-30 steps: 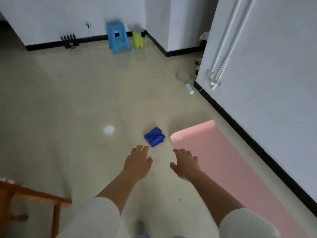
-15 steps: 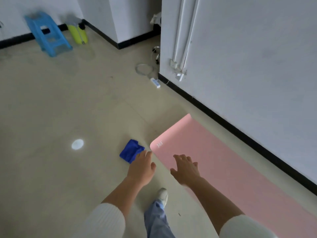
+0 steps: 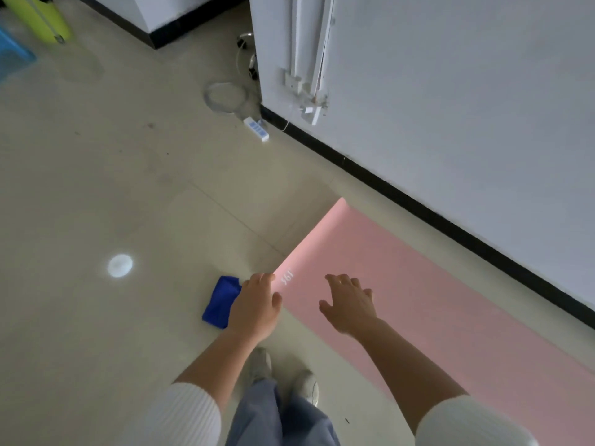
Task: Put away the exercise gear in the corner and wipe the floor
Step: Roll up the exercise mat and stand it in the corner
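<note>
- Now my left hand (image 3: 256, 309) is spread, empty, beside the blue cloth (image 3: 222, 300).
- My right hand (image 3: 349, 305) is open, holding nothing, above the pink mat (image 3: 418, 291).

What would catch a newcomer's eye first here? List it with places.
The pink exercise mat lies unrolled along the wall's black baseboard, on the right. Both open hands, left hand and right hand, reach toward its near end. A blue cloth lies on the pale floor just left of the mat.
</note>
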`<act>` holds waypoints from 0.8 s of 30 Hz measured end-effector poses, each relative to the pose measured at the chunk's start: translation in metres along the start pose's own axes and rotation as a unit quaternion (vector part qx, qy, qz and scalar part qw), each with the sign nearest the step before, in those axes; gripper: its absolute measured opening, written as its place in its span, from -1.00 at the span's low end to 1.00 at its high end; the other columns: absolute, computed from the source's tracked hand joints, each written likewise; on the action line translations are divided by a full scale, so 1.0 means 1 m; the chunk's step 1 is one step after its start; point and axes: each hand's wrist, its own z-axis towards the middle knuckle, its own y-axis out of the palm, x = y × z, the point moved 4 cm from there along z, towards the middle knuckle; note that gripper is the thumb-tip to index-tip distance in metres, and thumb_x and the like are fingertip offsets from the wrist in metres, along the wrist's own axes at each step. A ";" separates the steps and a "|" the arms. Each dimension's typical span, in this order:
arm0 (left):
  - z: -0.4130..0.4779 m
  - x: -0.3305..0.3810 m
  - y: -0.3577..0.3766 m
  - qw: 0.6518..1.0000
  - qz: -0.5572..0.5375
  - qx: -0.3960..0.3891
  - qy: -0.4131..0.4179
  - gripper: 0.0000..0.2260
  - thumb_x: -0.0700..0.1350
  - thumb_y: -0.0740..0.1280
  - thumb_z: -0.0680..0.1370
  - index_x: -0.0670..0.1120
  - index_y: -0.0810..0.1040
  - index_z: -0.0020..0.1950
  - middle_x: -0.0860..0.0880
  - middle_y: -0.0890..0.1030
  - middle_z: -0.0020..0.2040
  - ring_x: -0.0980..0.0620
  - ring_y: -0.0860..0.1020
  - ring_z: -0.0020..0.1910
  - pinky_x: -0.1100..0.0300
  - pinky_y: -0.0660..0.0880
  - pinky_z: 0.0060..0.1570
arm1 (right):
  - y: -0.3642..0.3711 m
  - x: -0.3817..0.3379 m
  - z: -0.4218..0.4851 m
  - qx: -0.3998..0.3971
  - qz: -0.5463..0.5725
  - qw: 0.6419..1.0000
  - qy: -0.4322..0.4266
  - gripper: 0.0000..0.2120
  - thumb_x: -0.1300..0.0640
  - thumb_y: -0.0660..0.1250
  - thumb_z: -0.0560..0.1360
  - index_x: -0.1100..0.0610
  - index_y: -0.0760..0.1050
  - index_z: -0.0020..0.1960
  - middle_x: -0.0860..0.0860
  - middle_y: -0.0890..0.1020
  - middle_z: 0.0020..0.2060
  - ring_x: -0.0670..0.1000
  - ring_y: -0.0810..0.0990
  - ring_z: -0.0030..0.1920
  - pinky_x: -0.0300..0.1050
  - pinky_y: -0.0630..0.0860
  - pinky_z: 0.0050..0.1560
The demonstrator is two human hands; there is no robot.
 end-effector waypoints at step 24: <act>0.365 -0.270 0.421 0.993 -0.101 0.054 -0.027 -0.60 -0.04 0.09 0.63 -0.15 0.29 0.45 -0.11 0.40 0.41 -0.06 0.34 0.39 0.13 0.23 0.31 | 0.359 0.110 0.487 0.127 0.053 0.989 -0.048 -0.45 -0.05 0.14 0.61 0.05 0.05 0.52 0.03 0.15 0.51 0.09 0.20 0.46 0.12 0.22 0.41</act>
